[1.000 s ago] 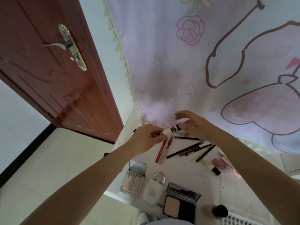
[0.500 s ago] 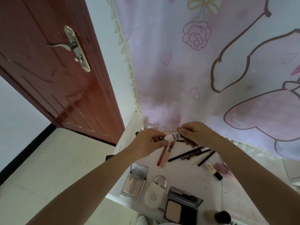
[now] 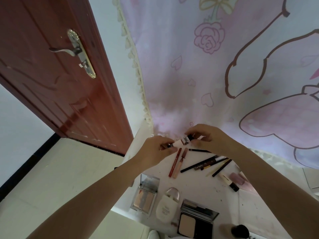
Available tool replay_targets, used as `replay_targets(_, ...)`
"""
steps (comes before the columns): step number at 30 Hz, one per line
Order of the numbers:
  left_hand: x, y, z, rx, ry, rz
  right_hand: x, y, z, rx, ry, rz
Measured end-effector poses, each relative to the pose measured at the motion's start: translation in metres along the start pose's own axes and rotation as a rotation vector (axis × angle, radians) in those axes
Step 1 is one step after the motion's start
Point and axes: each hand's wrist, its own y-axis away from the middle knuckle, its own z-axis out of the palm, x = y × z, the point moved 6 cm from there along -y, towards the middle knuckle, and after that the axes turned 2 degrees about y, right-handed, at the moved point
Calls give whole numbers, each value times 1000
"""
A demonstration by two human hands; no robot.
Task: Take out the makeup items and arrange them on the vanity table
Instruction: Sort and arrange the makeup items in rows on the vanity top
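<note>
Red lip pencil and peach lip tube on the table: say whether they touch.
Touching. The head view shows the red lip pencil lying alongside the peach lip tube, no table showing between their lower halves.

- A white vanity table [image 3: 198, 185], its top marked with small dark specks, stands against a pink cartoon-print cloth.
- A red lip pencil [image 3: 175, 162] and a peach lip gloss [image 3: 180, 163] lie side by side near the far left corner.
- A fan of dark pencils [image 3: 205, 163] spreads to their right.
- A cream tube with a black cap [image 3: 229, 182] lies just beside a mauve tube [image 3: 238, 178].
- Along the near edge: an open blush palette [image 3: 145, 195], a white bottle [image 3: 166, 209], an open powder compact [image 3: 196, 221].
- A round black cap [image 3: 240, 231] sits at the near right.
</note>
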Motion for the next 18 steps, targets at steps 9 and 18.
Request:
replay_targets(9,1,0,2,22,-34,53,4,-5,6,33,128,22)
replay_targets(18,-1,-3,5,29,-74,97,10,-8,11,-40,16,133)
